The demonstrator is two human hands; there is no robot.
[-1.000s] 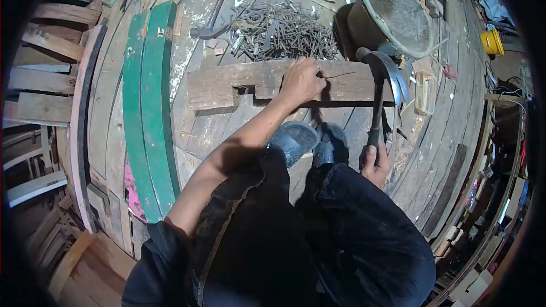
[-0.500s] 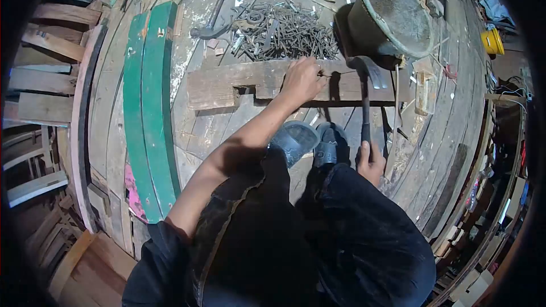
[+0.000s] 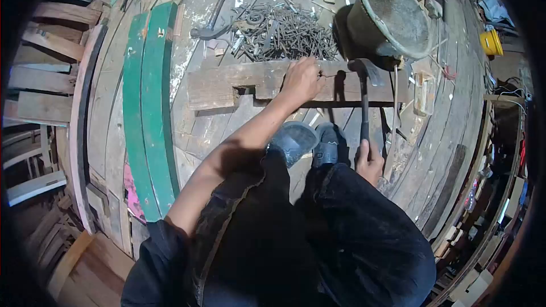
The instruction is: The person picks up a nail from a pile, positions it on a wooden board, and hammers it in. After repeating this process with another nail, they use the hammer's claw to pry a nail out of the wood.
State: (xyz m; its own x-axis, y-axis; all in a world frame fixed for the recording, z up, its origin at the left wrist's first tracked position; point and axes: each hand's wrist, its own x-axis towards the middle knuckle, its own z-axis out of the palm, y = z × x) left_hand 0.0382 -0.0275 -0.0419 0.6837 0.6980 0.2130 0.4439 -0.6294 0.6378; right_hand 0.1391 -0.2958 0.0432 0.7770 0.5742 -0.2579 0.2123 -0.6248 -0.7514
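A thick wooden beam [image 3: 210,87] with a notch cut in its front edge lies across the floor in front of my feet. My left hand [image 3: 303,79] rests on the beam, fingers curled and pinched together; whatever they hold is too small or hidden to make out. Low at the right, my right hand [image 3: 369,164] is wrapped round the handle of a claw hammer [image 3: 365,99]. The hammer's head is raised over the beam's right part, to the right of my left hand. Just behind the beam lies a heap of nails [image 3: 278,31].
Behind the beam at right stands a bucket [image 3: 364,25]. A second hammer [image 3: 219,5] lies left of the nails. Green-painted boards [image 3: 153,108] lie at left. My sandals [image 3: 296,142] are close to the beam. Stacked timber [image 3: 51,82] lines the left side.
The hammer's head has tilted slightly, and its claw has shifted a little to the left. My left hand stays in nearly the same place on the beam.
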